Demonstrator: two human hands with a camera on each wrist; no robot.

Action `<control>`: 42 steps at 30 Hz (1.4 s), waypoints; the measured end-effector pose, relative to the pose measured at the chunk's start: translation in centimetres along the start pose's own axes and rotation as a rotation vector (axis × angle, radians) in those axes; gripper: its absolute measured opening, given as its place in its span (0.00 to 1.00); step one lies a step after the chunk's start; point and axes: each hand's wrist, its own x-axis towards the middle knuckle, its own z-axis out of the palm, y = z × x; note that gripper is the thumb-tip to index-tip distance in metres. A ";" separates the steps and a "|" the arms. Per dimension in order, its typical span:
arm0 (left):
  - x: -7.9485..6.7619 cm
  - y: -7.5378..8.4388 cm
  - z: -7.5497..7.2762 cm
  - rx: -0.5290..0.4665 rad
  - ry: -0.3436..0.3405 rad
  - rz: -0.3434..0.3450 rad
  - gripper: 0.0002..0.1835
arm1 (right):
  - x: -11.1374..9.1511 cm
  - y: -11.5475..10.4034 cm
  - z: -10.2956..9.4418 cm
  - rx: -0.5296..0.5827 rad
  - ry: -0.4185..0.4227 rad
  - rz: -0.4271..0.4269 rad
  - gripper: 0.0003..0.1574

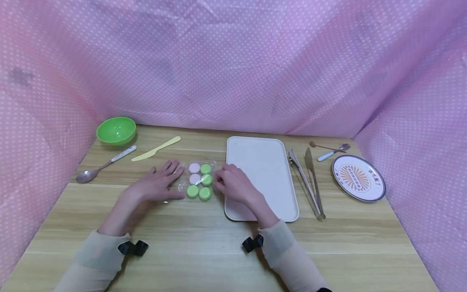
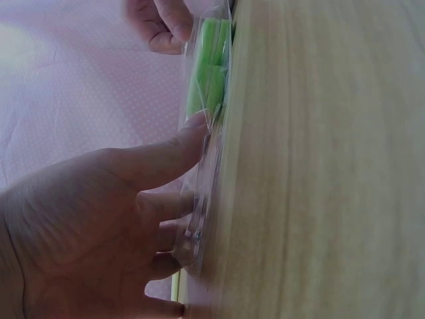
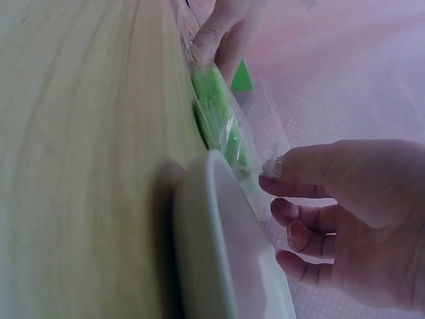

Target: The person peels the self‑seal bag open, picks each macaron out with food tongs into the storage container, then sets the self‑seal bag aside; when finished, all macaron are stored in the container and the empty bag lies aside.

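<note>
Several pink and green macarons [image 1: 205,194] lie in two columns inside a clear plastic bag [image 1: 181,187] on the table. My left hand [image 1: 157,184] rests on the bag's left side, fingers spread, with the thumb beside the lowest green macaron. In the left wrist view, that thumb [image 2: 176,156] touches the plastic near the green macarons [image 2: 207,80]. My right hand [image 1: 235,184] is at the bag's right edge, over the left side of a white tray [image 1: 262,174]. Its thumb and forefinger pinch the plastic in the right wrist view, the other fingers loosely curled.
At the left are a green bowl [image 1: 116,132], a spoon [image 1: 106,165] and a yellow knife [image 1: 157,149]. Right of the tray lie metal tongs [image 1: 305,182], a metal knife [image 1: 313,174], a small fork [image 1: 333,152], a thin wooden stick [image 1: 326,147] and a printed plate [image 1: 359,178].
</note>
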 end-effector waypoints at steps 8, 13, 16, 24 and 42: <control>0.1 -0.1 0.1 0.004 -0.001 0.005 0.51 | 0.0 0.8 -0.1 0.002 0.010 -0.006 0.07; 0.1 -0.2 0.0 0.000 -0.004 -0.001 0.51 | -0.1 1.0 -0.3 -0.004 0.007 -0.004 0.07; 0.1 -0.2 0.0 -0.004 -0.003 -0.003 0.51 | -0.1 1.1 -0.3 -0.003 0.003 -0.004 0.07; 0.1 -0.2 0.1 -0.001 0.001 -0.001 0.51 | 0.1 1.0 -0.2 0.002 0.005 -0.003 0.08; 0.1 -0.2 0.1 0.003 0.003 0.004 0.50 | 1.7 0.7 0.3 0.023 0.026 0.030 0.12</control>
